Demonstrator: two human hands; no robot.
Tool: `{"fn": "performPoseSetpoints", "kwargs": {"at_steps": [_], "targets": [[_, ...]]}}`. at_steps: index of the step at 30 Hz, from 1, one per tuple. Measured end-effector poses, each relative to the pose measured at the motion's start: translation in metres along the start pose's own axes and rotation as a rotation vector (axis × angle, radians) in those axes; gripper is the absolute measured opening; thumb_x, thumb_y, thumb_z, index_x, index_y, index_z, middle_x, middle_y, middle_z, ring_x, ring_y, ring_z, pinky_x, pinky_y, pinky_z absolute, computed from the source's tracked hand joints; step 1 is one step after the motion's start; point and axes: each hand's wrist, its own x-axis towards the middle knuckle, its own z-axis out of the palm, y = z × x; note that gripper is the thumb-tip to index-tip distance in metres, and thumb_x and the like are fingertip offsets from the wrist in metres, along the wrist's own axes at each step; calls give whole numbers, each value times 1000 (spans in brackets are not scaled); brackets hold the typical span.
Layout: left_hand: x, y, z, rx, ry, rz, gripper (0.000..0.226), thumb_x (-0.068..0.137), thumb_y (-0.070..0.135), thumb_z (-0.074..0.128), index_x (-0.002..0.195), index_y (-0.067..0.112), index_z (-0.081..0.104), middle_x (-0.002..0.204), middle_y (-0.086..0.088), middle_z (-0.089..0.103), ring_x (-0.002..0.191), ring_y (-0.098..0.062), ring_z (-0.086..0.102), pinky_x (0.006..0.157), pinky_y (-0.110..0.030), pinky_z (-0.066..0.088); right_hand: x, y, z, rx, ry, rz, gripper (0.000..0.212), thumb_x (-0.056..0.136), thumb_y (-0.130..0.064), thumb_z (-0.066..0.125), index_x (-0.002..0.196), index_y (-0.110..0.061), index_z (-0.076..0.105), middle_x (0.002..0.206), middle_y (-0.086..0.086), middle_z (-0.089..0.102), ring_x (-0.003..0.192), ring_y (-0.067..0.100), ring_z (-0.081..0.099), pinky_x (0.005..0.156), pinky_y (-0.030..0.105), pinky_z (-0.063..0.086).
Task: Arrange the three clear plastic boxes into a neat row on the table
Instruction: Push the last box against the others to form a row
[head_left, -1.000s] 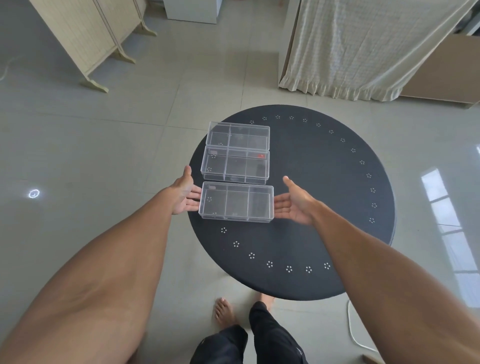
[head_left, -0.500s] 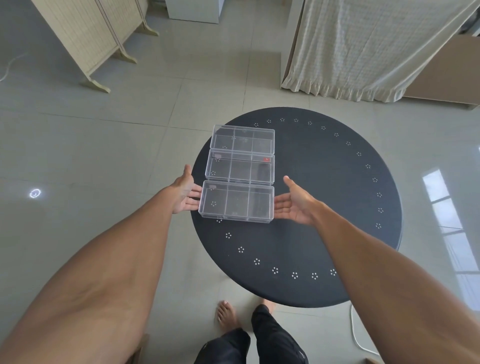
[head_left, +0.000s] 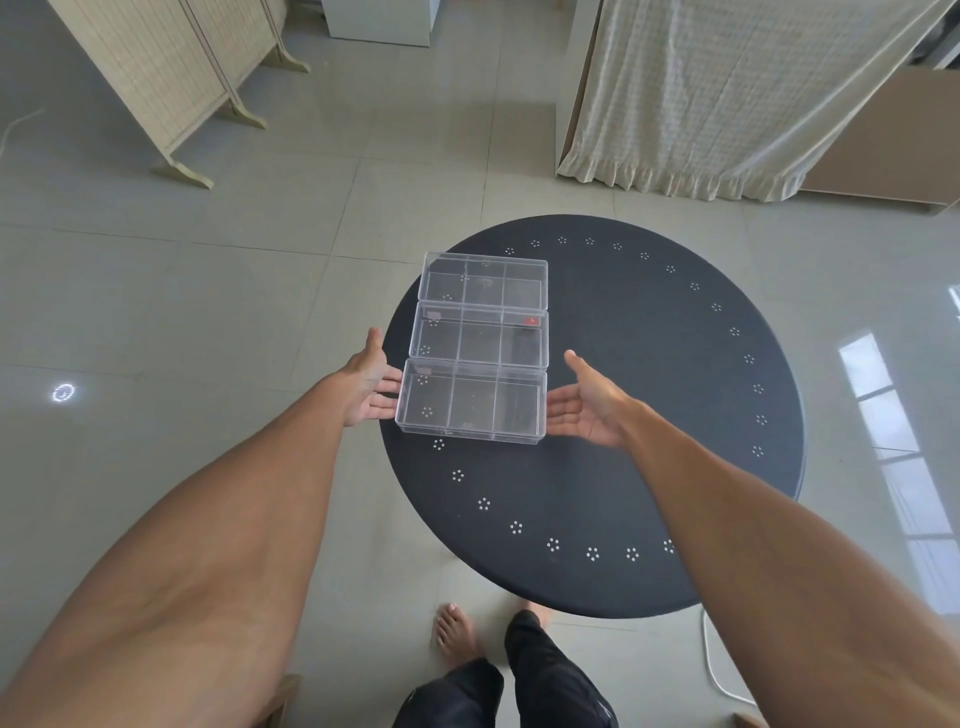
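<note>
Three clear plastic boxes with inner dividers lie on the left part of a round black table (head_left: 649, 415), one behind the other with long sides touching. The far box (head_left: 485, 278) and the middle box (head_left: 480, 335), which has a small red mark at its right end, lie untouched. The near box (head_left: 470, 405) is pressed between my two hands. My left hand (head_left: 370, 387) has its flat fingers against the box's left end. My right hand (head_left: 587, 402) has its fingertips against the right end. Both thumbs point up and away.
The boxes sit close to the table's left edge; the table's right half is bare black surface with a ring of white dots. Below are tiled floor, my legs and bare feet (head_left: 457, 631). A folding screen (head_left: 171, 78) and a curtain (head_left: 727, 93) stand farther back.
The near box, held between both hands, has slid away from me. The gap to the middle box has closed and the two now touch.
</note>
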Motion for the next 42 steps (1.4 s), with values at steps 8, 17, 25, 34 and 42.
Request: {"fn": "performPoseSetpoints", "kwargs": {"at_steps": [8,17,25,34,42], "targets": [[3,1,0,-10,-7,3,96,98,73,10,143,-2,50,147,-23,54,130,-40,56,106,-47,46,1,-3,0,-9,18,3,89,104,-66,39,139,14,52,130,31,66,119,40,67,102,47,55],[6,0,-1,-17,2,8,96,98,73,10,141,-2,52,146,-23,54,129,-38,57,98,-43,48,1,-4,0,3,17,-8,85,104,-64,41,136,13,53,124,29,67,114,39,68,103,47,54],[7,-1,-1,-7,13,11,95,98,73,10,141,-1,52,146,-21,55,129,-39,57,97,-44,49,1,-3,2,-33,40,-2,86,104,-65,40,141,12,51,134,29,64,124,40,64,111,49,49],[3,7,-5,30,50,61,94,98,73,10,146,3,49,149,-16,55,130,-40,56,111,-49,44,-7,-9,-1,-100,113,-29,85,103,-67,37,152,2,44,156,25,49,140,45,51,113,50,46],[-17,33,12,183,154,200,91,100,70,10,138,4,57,134,-13,62,109,-30,62,94,-38,49,-27,-15,-13,-178,185,-107,82,102,-69,37,150,-3,50,151,18,56,137,39,55,112,47,46]]}}
